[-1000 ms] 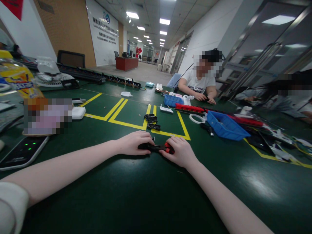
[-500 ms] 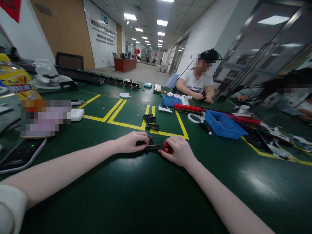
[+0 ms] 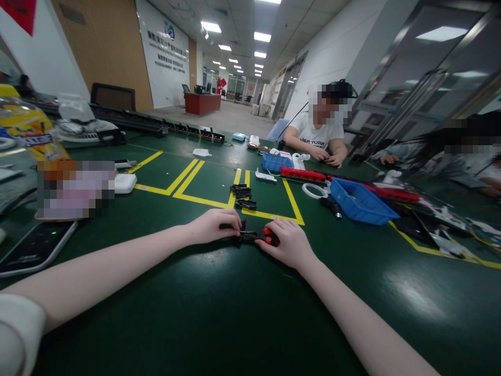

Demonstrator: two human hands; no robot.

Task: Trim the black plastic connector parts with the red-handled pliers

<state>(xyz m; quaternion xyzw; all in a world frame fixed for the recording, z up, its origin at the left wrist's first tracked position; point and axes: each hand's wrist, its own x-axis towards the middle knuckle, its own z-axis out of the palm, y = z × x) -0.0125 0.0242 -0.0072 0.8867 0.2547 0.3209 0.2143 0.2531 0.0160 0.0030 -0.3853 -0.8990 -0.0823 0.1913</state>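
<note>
Both forearms are extended over the green table (image 3: 219, 313) and meet near the middle of the view. The left hand (image 3: 213, 225) is closed on a small black part (image 3: 230, 226), pinned low against the tabletop under the fingertips. The right hand (image 3: 287, 243), at three o'clock of the left, is clenched around a red-handled tool (image 3: 269, 236) whose dark tip is laid across to the black part; whether tip and part touch cannot be told, since the fingers cover the joint.

Just beyond, at twelve o'clock of the hands, a short row of loose black parts (image 3: 241, 195) is seen inside a box of yellow tape lines (image 3: 203, 200). At two o'clock a blue tray (image 3: 362, 206) is set, with a white ring (image 3: 312, 190) beside it. At nine o'clock, near the left edge, a dark phone (image 3: 33, 245) is lying flat.

Farther off, at one o'clock, a seated person (image 3: 319, 137) is occupied with their own hands at the table's far side.

Risk, as judged: the part is small and thinly pinched, so side force from the tool could make it twist or skid out across the smooth surface; the left fingertips are close to the tool's tip and could be nipped.
</note>
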